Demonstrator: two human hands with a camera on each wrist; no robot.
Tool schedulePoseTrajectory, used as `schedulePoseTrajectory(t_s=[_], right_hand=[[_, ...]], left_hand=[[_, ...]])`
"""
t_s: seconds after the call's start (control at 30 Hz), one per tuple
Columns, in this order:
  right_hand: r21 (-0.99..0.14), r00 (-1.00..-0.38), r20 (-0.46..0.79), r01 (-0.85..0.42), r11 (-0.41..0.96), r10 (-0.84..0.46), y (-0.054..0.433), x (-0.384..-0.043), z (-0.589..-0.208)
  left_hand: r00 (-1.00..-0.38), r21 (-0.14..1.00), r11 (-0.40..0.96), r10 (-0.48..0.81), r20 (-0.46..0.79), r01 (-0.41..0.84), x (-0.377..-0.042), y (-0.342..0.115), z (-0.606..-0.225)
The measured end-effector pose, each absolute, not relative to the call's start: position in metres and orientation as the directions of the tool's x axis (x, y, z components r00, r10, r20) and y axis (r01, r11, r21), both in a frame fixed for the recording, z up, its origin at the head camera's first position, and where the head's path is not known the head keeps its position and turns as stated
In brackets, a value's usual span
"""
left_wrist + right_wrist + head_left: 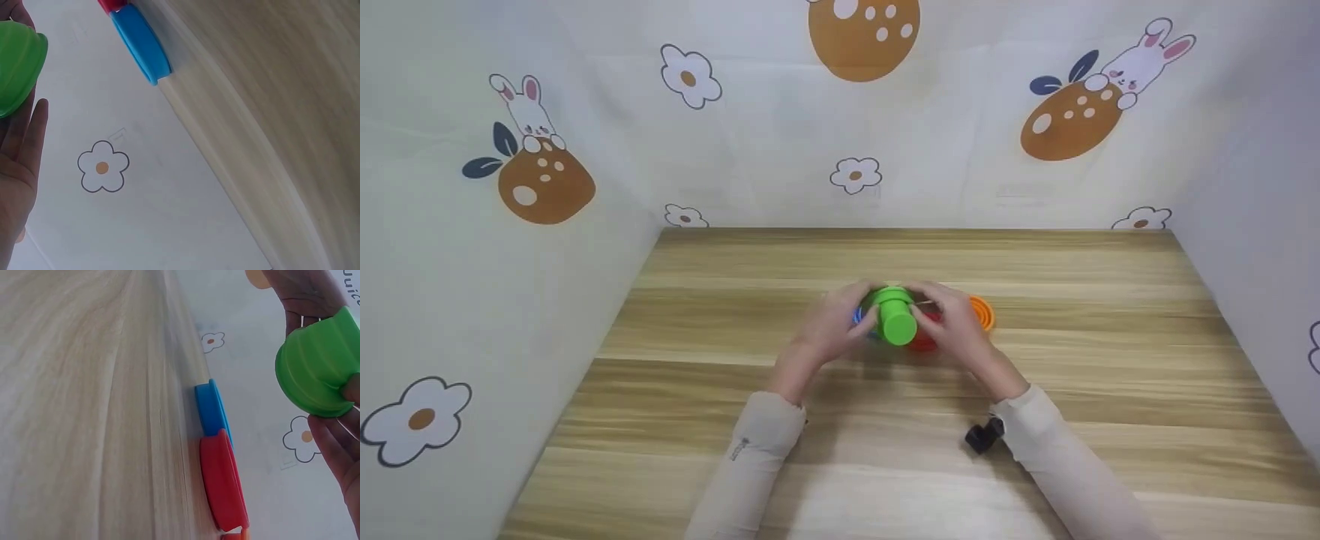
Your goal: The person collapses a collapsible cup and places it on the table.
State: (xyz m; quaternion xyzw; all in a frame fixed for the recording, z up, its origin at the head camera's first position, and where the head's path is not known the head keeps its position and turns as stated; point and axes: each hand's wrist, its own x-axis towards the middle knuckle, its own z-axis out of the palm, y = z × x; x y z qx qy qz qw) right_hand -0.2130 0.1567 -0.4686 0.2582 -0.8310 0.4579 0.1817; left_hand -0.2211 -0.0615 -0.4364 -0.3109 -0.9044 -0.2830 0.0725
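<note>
Both hands hold a green collapsible cup (897,321) between them, raised above the table in the wrist views. Its ribbed, stepped wall is extended, and in the head view its narrow closed end faces me. My left hand (834,321) grips it from the left, with fingers along the wider rim (22,73). From the other side my right hand (958,324) grips it, thumb pressed to the green wall (318,363). Below and behind the hands sit a blue collapsed piece (212,408), a red one (220,481) and an orange ringed one (982,313), partly hidden by the hands.
The wood-grain table (697,420) meets a pale patterned cloth wall (765,150) at the back, with more cloth on both sides. A small black object (984,435) shows beside the right sleeve cuff.
</note>
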Motion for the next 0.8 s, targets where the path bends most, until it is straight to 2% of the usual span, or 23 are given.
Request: schedulePoseTrajectory(t_s=[0.13, 0.27, 0.43, 0.8], right_hand=[[-0.607, -0.780, 0.551, -0.619, 0.499, -0.297, 0.1582, -0.2130, -0.4688], [-0.582, -0.772, 0.551, -0.628, 0.517, -0.317, 0.1600, -0.2133, -0.4693], [-0.610, -0.785, 0.532, -0.615, 0.500, -0.316, 0.1624, -0.2132, -0.4697], [-0.664, -0.789, 0.541, -0.613, 0.429, -0.292, 0.1669, -0.2151, -0.4739]], left_hand=[[-0.777, 0.463, 0.626, 0.538, 0.326, 0.627, -0.2214, -0.0590, -0.4367], [-0.770, 0.505, 0.588, 0.554, 0.318, 0.632, -0.2221, -0.0573, -0.4363], [-0.784, 0.593, 0.539, 0.545, 0.295, 0.598, -0.2210, -0.0574, -0.4339], [-0.804, 0.684, 0.477, 0.523, 0.283, 0.551, -0.2223, -0.0585, -0.4358]])
